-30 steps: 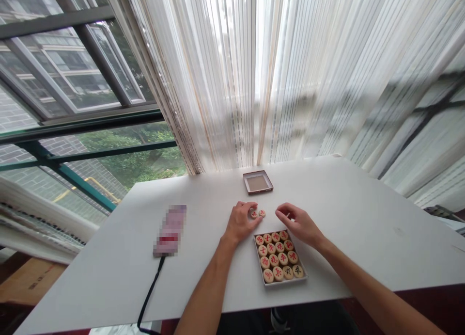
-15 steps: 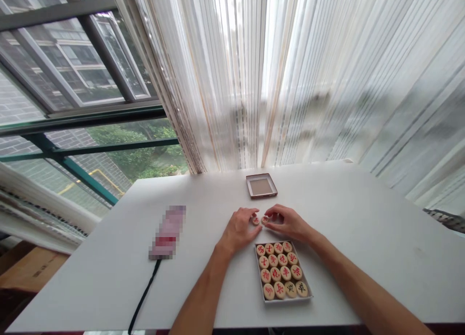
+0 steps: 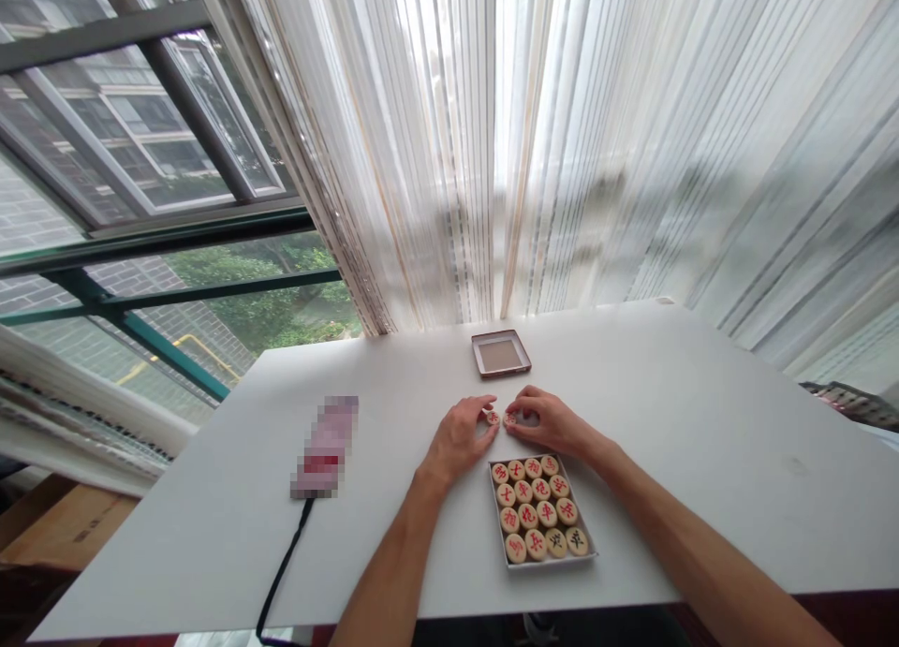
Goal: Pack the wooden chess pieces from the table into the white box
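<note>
Just beyond the piece box, my left hand [image 3: 462,433] has its thumb and fingers closed around a round wooden xiangqi piece [image 3: 493,419] with a red character. Close beside it, my right hand [image 3: 552,422] grips a second xiangqi piece [image 3: 509,420], also marked in red, between thumb and fingers. A narrow gap separates the two pieces. Below the hands lies a shallow white-edged box [image 3: 554,564]. Rows of xiangqi pieces [image 3: 528,516] fill it face up; most are red, and two in the nearest row are black.
A shallow box lid [image 3: 501,354] lies inside-up on the white table [image 3: 393,572], beyond my hands. To the left is a blurred pinkish object [image 3: 324,448] with a black cord [image 3: 285,563]. Striped curtains [image 3: 478,160] hang along the far edge; a cardboard box [image 3: 84,525] sits below left.
My fingers have drawn in a little around the two pieces, most clearly those of my left hand. The whole view has shifted slightly; the box and lid stay in place on the table.
</note>
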The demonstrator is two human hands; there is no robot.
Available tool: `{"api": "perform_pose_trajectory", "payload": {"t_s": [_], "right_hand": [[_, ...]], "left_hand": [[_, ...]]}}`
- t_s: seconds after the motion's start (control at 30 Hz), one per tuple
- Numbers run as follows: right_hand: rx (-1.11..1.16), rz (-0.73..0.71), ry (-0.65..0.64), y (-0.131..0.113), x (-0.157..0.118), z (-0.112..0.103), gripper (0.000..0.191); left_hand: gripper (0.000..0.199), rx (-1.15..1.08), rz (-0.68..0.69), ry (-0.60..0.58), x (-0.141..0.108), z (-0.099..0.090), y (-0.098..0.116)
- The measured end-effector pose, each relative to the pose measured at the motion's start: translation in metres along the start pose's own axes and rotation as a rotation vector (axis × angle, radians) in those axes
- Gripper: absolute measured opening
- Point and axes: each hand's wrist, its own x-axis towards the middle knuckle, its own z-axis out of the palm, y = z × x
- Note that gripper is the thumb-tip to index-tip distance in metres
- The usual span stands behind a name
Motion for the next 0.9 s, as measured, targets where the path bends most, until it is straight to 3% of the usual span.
{"api": "perform_pose_trajectory", "payload": {"t_s": [0.17, 0.37, 0.63, 0.9], "right_hand": [[0.047, 0.003, 0.057, 0.000, -0.003, 0.001, 0.023], [0.140, 0.011, 0.125, -0.007, -0.005, 0.000, 0.026], [0.282, -0.043, 0.116, -0.031, -0.008, 0.002, 0.026], [0.362, -0.033, 0.112, -0.036, -0.010, 0.007, 0.026]], "left_hand": [[0.039, -0.053, -0.007, 0.019, -0.001, -0.002, 0.002], [0.017, -0.166, -0.060, 0.080, 0.001, -0.002, 0.010], [0.025, -0.399, -0.174, 0.102, 0.003, 0.005, 0.018], [0.028, -0.515, -0.225, 0.104, 0.005, 0.006, 0.014]]}}
